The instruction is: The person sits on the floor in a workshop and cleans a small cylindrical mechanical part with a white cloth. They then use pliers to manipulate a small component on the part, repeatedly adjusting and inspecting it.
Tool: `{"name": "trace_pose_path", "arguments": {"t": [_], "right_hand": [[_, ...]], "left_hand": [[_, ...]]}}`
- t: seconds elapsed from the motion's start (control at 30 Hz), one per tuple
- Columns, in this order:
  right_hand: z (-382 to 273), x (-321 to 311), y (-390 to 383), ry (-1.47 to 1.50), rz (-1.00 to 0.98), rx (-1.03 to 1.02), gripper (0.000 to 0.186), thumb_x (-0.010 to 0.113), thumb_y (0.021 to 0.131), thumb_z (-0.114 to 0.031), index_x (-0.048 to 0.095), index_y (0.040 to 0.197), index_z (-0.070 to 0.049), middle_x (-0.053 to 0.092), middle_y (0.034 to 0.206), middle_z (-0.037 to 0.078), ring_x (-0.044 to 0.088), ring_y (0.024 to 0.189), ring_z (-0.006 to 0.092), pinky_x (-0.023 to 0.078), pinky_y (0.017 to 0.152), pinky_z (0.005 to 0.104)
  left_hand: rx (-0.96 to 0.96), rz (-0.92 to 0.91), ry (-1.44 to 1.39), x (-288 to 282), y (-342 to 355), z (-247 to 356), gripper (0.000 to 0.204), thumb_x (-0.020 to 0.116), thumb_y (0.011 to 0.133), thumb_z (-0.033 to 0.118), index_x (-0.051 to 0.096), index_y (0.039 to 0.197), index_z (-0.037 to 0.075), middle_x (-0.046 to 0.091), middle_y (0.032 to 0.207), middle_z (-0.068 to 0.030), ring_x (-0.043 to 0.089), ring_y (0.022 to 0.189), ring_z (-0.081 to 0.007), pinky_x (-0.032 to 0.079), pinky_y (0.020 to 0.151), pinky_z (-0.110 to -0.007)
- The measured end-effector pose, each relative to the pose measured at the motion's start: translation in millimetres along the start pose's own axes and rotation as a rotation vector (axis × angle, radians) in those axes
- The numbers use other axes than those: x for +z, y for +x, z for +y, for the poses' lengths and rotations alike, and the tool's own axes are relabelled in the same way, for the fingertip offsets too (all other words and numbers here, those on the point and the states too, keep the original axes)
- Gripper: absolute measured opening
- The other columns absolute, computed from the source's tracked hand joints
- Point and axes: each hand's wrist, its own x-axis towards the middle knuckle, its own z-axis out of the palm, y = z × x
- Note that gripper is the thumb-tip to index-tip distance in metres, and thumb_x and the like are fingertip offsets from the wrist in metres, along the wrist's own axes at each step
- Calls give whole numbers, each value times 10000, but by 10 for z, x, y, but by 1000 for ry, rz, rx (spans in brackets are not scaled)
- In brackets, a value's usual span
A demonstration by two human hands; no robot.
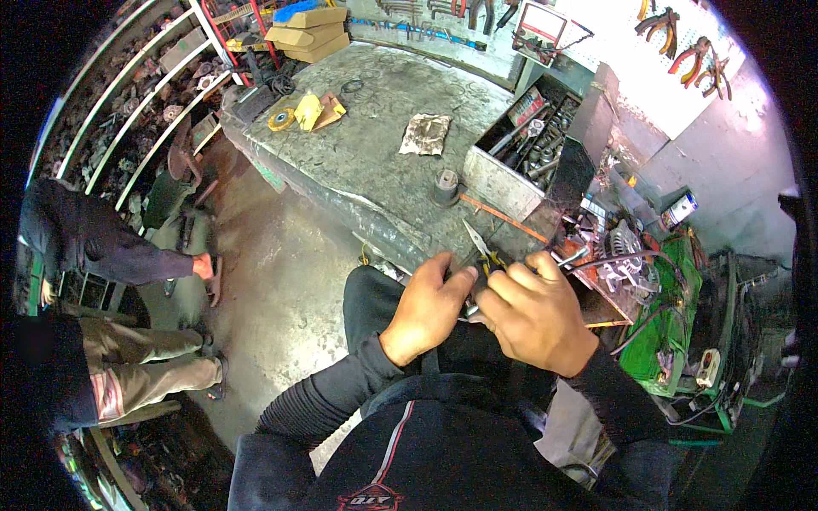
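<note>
My left hand (430,302) and my right hand (537,317) meet over my lap at the near edge of the workbench. The left thumb and fingers are pressed together in a pinch, while the right fingers curl inward. A small shiny metal piece (471,311) shows between the fingertips; most of it is hidden by the hands. Just beyond them, long-nose pliers (475,238) with yellow and black handles point away from me. The right hand covers the handle ends, so whether it touches them I cannot tell.
On the grimy workbench (358,128) are a dark metal cylinder (446,187), a stained cloth (425,134) and a metal toolbox (511,175) of sockets. An alternator-like part (626,260) sits at right, above a green crate (673,332). Two people stand at left near parts shelves (128,98).
</note>
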Motion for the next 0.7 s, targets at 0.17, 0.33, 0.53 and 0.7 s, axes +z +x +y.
{"name": "trace_pose_path", "arguments": {"t": [0.17,0.33,0.53,0.7], "right_hand": [[-642,889,-579,1729,451,984,309,627,1027,-338,623,974,-34,562,794,-17,532,713,111,409,661,259],[-729,813,-1110,1351,494,994,294,652,1004,-333,665,948,-45,623,822,26,587,762,159,442,707,283],[-205,-3,-961,131,88,275,180,755,813,-266,706,886,-108,599,822,43,593,867,248,407,894,427],[-151,-130,-822,-194,-49,-48,140,699,785,-259,682,831,-128,604,855,19,600,909,207,426,894,397]], "left_hand": [[52,172,-466,369,-228,-71,243,594,1018,190,523,851,28,574,641,-66,553,573,-126,442,508,-316],[72,74,-501,675,-391,-113,232,574,1040,186,526,859,48,622,766,-46,525,679,-108,441,627,-272],[56,-151,-184,619,-332,-162,278,561,1033,223,557,841,23,618,742,-71,530,697,-128,437,628,-330],[37,-159,31,647,-327,-93,333,589,1007,271,552,888,-37,569,712,-128,534,698,-182,446,643,-388]]}}
